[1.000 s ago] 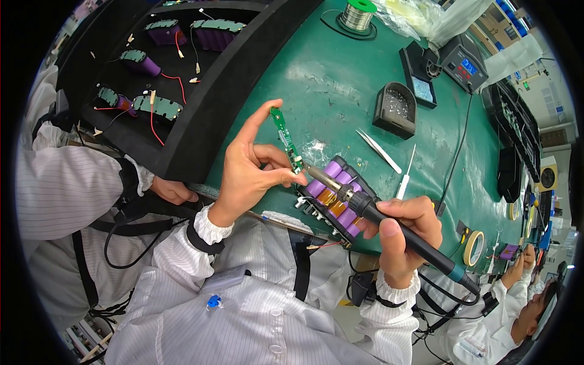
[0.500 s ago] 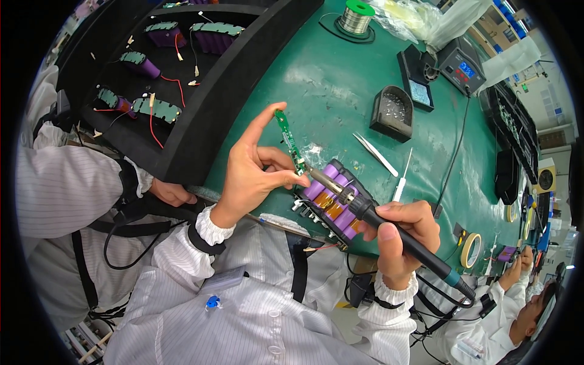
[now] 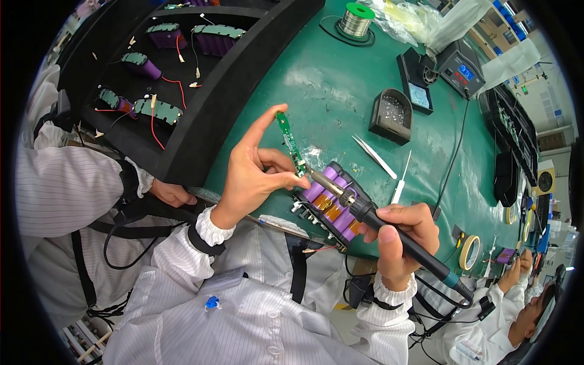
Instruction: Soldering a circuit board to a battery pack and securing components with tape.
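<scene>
Overhead, both hands solder above a green bench mat beside a black tray.

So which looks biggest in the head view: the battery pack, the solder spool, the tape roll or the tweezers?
1. Battery pack, clearly largest, though it is nearest the camera.
2. Tweezers, long but thin.
3. Solder spool and tape roll look about alike; too close to rank.

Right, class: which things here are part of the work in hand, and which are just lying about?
In use: left hand, narrow green circuit board, right hand, soldering iron, purple battery pack.

Lying about: tweezers, solder spool, tape roll, tip-cleaner holder.
</scene>
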`<state>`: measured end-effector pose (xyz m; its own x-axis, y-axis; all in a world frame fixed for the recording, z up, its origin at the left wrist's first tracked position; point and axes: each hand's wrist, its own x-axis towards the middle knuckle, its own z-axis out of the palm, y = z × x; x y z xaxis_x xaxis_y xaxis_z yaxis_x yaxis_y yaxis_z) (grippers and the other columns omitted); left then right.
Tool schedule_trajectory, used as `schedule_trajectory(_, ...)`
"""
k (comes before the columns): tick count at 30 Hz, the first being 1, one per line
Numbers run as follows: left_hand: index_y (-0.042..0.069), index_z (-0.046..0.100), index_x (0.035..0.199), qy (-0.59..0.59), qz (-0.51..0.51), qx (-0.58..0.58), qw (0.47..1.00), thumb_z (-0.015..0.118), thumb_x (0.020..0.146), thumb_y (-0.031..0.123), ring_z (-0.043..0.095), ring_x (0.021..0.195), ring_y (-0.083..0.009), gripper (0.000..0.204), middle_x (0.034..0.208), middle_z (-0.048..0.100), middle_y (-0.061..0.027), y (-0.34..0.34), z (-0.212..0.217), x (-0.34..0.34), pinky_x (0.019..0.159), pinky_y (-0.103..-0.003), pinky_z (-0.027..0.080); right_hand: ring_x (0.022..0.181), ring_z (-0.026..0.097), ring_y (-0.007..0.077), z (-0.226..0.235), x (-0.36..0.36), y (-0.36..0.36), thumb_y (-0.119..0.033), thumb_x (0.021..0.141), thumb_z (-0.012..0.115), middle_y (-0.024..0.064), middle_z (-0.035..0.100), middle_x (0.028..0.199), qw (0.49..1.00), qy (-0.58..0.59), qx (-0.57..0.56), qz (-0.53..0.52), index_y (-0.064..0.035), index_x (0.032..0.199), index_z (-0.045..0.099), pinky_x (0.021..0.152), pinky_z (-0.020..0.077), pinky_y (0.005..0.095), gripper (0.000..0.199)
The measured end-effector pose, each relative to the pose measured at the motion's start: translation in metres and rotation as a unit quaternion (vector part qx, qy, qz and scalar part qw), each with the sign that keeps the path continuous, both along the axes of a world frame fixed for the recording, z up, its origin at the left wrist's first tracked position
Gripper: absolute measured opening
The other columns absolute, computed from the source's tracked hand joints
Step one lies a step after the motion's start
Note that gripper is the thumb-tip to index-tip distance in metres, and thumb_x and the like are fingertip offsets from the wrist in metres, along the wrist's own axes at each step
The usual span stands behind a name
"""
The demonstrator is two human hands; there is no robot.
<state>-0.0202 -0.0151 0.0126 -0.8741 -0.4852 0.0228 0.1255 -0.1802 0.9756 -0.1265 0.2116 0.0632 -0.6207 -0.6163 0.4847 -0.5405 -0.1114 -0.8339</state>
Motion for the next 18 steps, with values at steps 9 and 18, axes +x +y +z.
schedule_trajectory(9, 0.009, 0.028, 0.160, -0.008, 0.067, -0.057, 0.996, 0.089, 0.068, -0.009, 0.053, 0.052, 0.0007, 0.112, 0.115, 0.072, -0.0222, -0.013, 0.026, -0.001, 0.047, -0.016, 0.042, 0.053, 0.056, 0.0169, 0.011, -0.018, 0.013, -0.022, 0.100, 0.059, 0.0110, 0.058, 0.070, 0.983, -0.041, -0.091, -0.151, 0.0053, 0.103, 0.055, 0.054, 0.0497, 0.0309, 0.027)
schedule_trajectory(18, 0.009, 0.029, 0.162, -0.022, 0.114, -0.089, 0.989, 0.084, 0.075, -0.006, 0.046, 0.049, -0.0006, 0.104, 0.059, 0.049, 0.0073, -0.009, 0.048, 0.002, 0.047, -0.017, 0.035, 0.078, 0.068, 0.0124, -0.023, -0.071, 0.009, -0.009, 0.100, 0.064, 0.0090, 0.070, 0.087, 0.969, -0.028, -0.016, -0.245, 0.0020, 0.118, 0.062, 0.061, 0.0500, 0.0241, 0.021)
